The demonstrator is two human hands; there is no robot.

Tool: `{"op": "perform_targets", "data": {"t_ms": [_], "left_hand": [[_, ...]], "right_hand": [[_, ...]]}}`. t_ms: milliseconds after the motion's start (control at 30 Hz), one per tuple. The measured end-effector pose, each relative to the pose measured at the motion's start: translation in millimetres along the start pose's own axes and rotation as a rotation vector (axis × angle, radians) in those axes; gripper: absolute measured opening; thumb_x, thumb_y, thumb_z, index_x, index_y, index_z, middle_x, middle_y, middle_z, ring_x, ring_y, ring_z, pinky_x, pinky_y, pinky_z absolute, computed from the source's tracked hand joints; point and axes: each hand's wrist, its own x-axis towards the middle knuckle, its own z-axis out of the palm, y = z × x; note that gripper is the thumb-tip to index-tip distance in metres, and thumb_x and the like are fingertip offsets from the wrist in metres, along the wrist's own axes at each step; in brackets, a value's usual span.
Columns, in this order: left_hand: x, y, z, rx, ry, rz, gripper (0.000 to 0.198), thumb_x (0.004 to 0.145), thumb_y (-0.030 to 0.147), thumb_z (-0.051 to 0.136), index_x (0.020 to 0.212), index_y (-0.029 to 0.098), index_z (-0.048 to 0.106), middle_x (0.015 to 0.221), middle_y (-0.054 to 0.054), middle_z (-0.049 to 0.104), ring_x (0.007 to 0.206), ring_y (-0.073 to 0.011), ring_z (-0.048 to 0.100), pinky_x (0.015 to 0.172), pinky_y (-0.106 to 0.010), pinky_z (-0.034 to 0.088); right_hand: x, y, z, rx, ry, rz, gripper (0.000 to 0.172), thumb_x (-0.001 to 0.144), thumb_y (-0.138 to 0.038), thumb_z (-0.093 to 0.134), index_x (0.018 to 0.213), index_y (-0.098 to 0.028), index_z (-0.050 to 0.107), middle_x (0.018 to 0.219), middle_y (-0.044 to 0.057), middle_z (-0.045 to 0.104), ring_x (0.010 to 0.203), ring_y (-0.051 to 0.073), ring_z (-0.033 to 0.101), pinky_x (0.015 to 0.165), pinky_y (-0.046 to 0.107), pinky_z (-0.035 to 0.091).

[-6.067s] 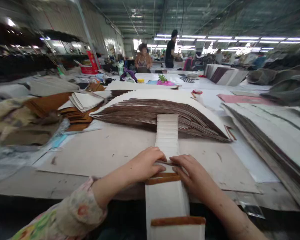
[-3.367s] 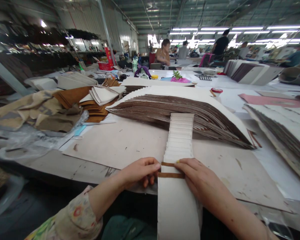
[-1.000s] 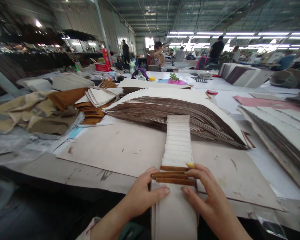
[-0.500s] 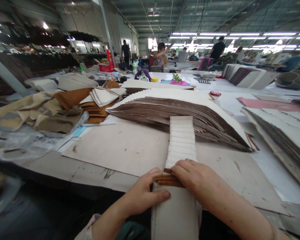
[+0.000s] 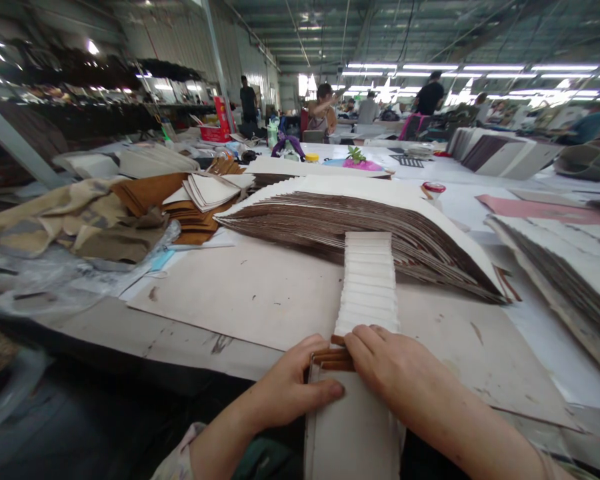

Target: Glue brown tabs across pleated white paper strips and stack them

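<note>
White rectangular panels with brown bands along their upper ends (image 5: 353, 427) are at lower centre of the frame, several layers together, overhanging the near edge of the table (image 5: 90, 333) and running out of the frame at the bottom. The bands sit slightly stepped, not flush. Left hand (image 5: 300, 383): narrow, pinching the panels at their left edge, thumb flat on the front face, fingertips hidden behind. Right hand (image 5: 397, 367): fingers bent over the right part of the bands, touching them; thumb out of sight, so cannot tell whether it grips or only presses. Just beyond the fingers, a row of narrow, overlapping white strips (image 5: 367, 287) runs up the frame to the foot of a large bowed stack of white-topped sheets with brown edges (image 5: 350, 210) at centre. The row lies over a large flat off-white board with dark marks (image 5: 240, 287). Risks, as judged: (1) panels could slip downward out of the pinch, since their lower part has no visible support from the table; a loosened left thumb would cause it. (2) Bands could go further out of step if the right hand pushes sideways on the upper layer alone. (3) The strip row could skew if the right knuckles, near its lower end, knock it.
</note>
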Motion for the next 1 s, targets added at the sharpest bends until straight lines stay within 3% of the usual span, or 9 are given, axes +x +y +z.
{"op": "perform_targets", "data": {"t_ms": [500,633,767,833,1000], "left_hand": [[0.9,0.3,-0.3,0.024,0.017,-0.029,0.023,0.076,0.026,0.058,0.097,0.016,0.057,0.086,-0.001,0.049,0.085,-0.0168,0.048,0.08,-0.026,0.038],[0.0,0.5,-1.1,0.035,-0.002,-0.048,0.022,0.076,0.029,0.057,0.094,0.015,0.058,0.085,-0.001,0.047,0.082,-0.016,0.047,0.076,-0.025,0.039],[0.2,-0.6,-1.3,0.038,-0.01,-0.042,0.023,0.076,0.028,0.058,0.095,0.015,0.057,0.087,-0.002,0.048,0.084,-0.0164,0.047,0.077,-0.025,0.039],[0.5,-1.6,-1.1,0.035,-0.006,-0.039,0.023,0.076,0.027,0.058,0.096,0.016,0.057,0.088,-0.002,0.049,0.085,-0.0165,0.047,0.078,-0.026,0.038],[-0.2,-3.1,-0.6,0.05,0.0,-0.044,0.023,0.076,0.028,0.058,0.097,0.017,0.057,0.087,-0.001,0.048,0.084,-0.0164,0.047,0.078,-0.026,0.039]], "right_hand": [[-4.3,-3.5,18.1,0.09,0.151,0.104,0.02,0.077,-0.001,0.04,0.08,-0.016,0.052,0.076,0.005,0.054,0.069,0.018,0.053,0.056,0.029,0.041],[-6.1,10.2,15.4,0.495,0.166,0.18,0.019,0.085,-0.012,0.039,0.085,-0.017,0.057,0.08,0.005,0.06,0.074,0.015,0.055,0.066,0.027,0.045],[-6.1,29.7,6.9,0.974,0.008,0.261,0.027,0.09,-0.027,0.036,0.083,-0.019,0.061,0.081,0.002,0.063,0.076,0.012,0.057,0.068,0.023,0.045],[-4.0,34.4,4.3,1.056,-0.043,0.28,0.031,0.09,-0.031,0.035,0.082,-0.019,0.063,0.08,0.002,0.063,0.075,0.012,0.056,0.067,0.022,0.044],[6.1,33.3,5.9,1.014,-0.073,0.211,0.021,0.086,-0.028,0.045,0.092,-0.022,0.065,0.085,0.001,0.063,0.079,0.013,0.056,0.072,0.024,0.042]]}}
